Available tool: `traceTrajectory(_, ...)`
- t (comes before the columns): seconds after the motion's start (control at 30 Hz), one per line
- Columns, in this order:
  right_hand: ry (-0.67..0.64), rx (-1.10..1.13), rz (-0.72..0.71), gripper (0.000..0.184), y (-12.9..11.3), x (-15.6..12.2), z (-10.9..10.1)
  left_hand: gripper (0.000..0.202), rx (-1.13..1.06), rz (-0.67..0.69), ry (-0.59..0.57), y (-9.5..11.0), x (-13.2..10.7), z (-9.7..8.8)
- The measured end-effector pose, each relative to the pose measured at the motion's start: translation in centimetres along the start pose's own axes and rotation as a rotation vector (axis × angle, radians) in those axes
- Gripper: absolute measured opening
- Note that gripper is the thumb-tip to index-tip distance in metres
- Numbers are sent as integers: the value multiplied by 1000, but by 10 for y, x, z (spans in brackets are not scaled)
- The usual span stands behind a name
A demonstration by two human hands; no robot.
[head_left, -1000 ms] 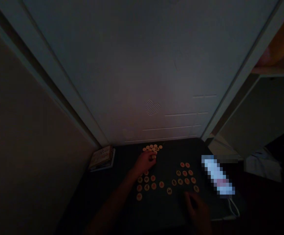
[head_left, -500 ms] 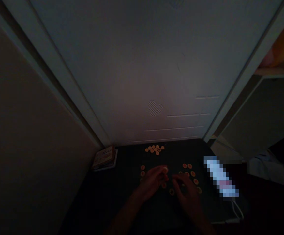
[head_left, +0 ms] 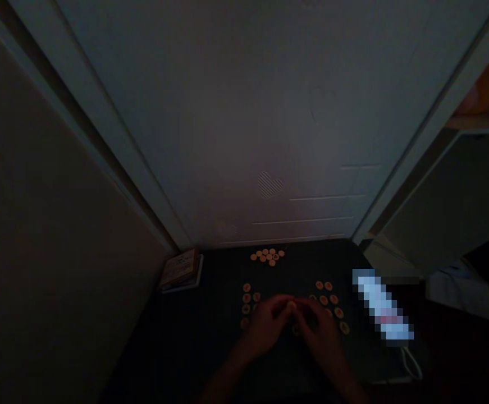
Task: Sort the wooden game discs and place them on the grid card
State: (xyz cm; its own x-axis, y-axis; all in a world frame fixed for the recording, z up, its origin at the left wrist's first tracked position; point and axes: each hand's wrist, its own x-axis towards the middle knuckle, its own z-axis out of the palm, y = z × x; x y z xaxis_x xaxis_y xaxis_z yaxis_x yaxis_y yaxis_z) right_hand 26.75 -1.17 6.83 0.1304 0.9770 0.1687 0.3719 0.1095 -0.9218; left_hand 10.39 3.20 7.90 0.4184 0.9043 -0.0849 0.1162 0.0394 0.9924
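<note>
In dim light, my left hand [head_left: 265, 325] and my right hand [head_left: 322, 331] meet above the dark table. Their fingertips pinch a small pale round token [head_left: 292, 306] between them; its face is hard to make out. Left of my hands, several round tokens [head_left: 246, 298] with dark or reddish marks lie in columns. More marked tokens [head_left: 333, 299] form a curved group around the right side of my right hand. One token under the hands is partly covered. Farther back, a cluster of pale tokens [head_left: 265, 256] lies close together, mostly plain.
A stack of booklets or boxes [head_left: 179, 270] sits at the table's back left corner. To the right lies a bright, pixelated oblong object [head_left: 385, 308] with a pale cord [head_left: 411, 363]. A white panel with a heart pattern [head_left: 269, 184] rises behind the dark table [head_left: 202, 331].
My hands, apart before, have come together. The token that my left fingers held up has moved slightly right and down, and my right fingertips now reach it.
</note>
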Motion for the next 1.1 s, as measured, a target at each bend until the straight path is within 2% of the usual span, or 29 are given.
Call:
traceTrajectory(0.13,-35,-15,53,32,10,3,-4,30,90,16,66,-9,-1,5)
traceTrajectory(0.4,-107,-64,45,38,9,7,-10,23,160,51,46,-8,-2,3)
traceTrajectory(0.5,-63,-139,14,41,15,13,-19,25,230,84,117,-5,-6,-2)
traceTrajectory(0.6,6,-188,4,42,33,31,-39,25,271,106,173,-1,-10,-10)
traceTrajectory(0.73,92,-196,79,45,66,68,-69,27,269,94,235,5,-16,-32)
traceTrajectory(0.87,121,-253,132,42,89,99,-84,31,285,95,393,-1,-22,-69)
traceTrajectory(1.0,128,-277,182,42,102,112,-85,34,386,90,601,-22,-32,-108)
traceTrajectory(1.1,102,-290,213,41,111,115,-84,36,486,78,688,-45,-41,-131)
